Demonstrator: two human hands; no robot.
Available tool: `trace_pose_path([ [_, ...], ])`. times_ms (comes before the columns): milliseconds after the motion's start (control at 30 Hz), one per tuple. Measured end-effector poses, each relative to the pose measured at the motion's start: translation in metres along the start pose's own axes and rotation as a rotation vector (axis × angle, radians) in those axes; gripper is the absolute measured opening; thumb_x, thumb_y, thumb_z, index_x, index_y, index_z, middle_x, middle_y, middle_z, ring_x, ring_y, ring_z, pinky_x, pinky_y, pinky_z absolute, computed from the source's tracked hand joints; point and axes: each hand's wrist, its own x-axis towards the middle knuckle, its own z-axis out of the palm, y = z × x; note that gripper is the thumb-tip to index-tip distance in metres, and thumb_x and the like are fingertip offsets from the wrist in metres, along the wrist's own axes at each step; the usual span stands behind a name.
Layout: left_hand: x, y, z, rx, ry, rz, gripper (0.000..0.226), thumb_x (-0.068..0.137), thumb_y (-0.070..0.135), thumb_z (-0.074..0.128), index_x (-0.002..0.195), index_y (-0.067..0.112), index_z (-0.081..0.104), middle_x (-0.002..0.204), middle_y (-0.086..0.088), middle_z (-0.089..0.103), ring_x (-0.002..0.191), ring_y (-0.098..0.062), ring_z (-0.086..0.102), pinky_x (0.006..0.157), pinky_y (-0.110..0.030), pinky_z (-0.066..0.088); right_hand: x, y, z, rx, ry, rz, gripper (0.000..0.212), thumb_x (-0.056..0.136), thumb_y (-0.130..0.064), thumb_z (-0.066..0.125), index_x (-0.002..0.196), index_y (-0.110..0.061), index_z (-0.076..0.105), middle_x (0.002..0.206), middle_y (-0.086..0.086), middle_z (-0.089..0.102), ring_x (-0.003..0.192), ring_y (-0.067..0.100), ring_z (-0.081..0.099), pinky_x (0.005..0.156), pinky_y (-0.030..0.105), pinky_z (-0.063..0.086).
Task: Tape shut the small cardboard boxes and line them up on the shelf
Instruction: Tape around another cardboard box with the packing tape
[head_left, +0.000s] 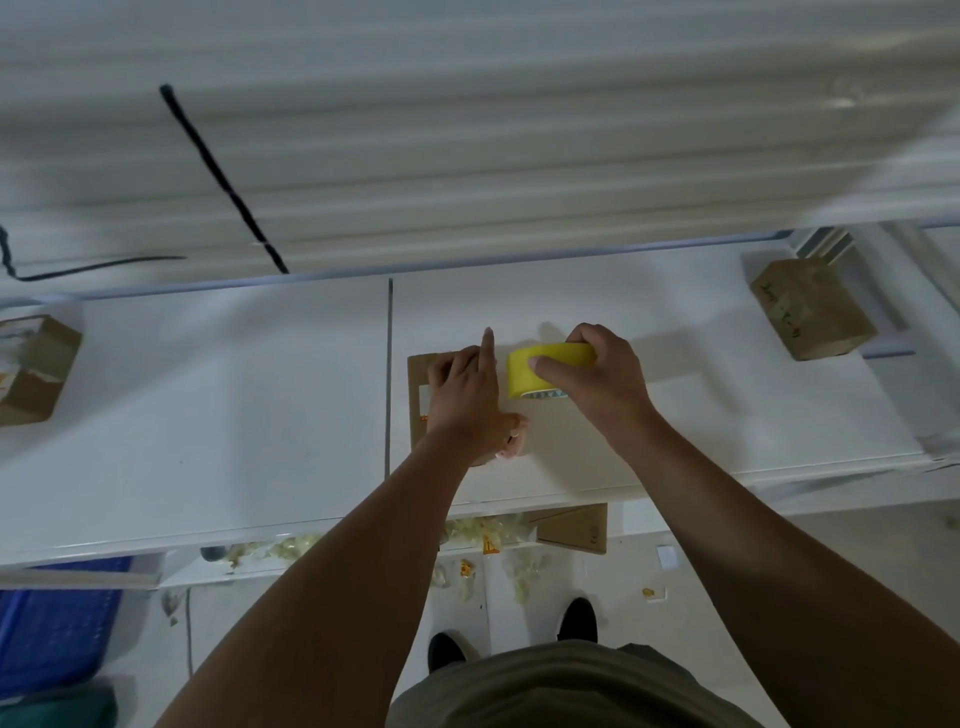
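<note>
Brown, small cardboard box (418, 395) lies on the white shelf (234, 415) under your left hand (462, 395), whose straight fingers press it flat, forefinger pointing away from you. Your right hand (597, 384) curls round the yellow roll of tape (524, 371), just right of that forefinger; I judge the tape must come leftward over the box. Handwriting on the far-right brown box (810, 312) is unreadable.

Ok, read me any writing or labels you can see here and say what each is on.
Right box: dark handwriting, too blurred to read.
Middle box, under the left hand: orange label, too small to read.
Cardboard below the shelf: small marks, unreadable.
</note>
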Motion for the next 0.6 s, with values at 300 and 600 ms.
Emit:
trace_pose_path([
  [300,-0.002,-0.004,-0.003,-0.187,0.132,0.037,0.057,0.085,0.060,0.070,0.138,0.042,0.059,0.117,0.024,0.070,0.132,-0.010,0.046,0.109,-0.032,0.021,0.001,-0.026,-0.063,0.245,0.101,-0.067,0.044,0.061,-0.054,0.076,0.065,-0.023,0.044,0.062,-0.012,0.033,0.061,0.011,0.035,0.054,0.027,0.029],
  [600,-0.024,0.030,-0.035,-0.530,0.455,0.042,0.049,0.089,-0.010,0.048,0.129,0.010,0.067,0.122,-0.008,0.067,0.107,-0.021,0.065,0.089,-0.031,0.055,0.001,-0.036,-0.087,0.405,-0.060,-0.069,0.049,0.065,-0.044,0.079,0.069,-0.015,0.039,0.071,0.001,0.033,0.074,0.022,0.040,0.066,0.036,0.030],
])
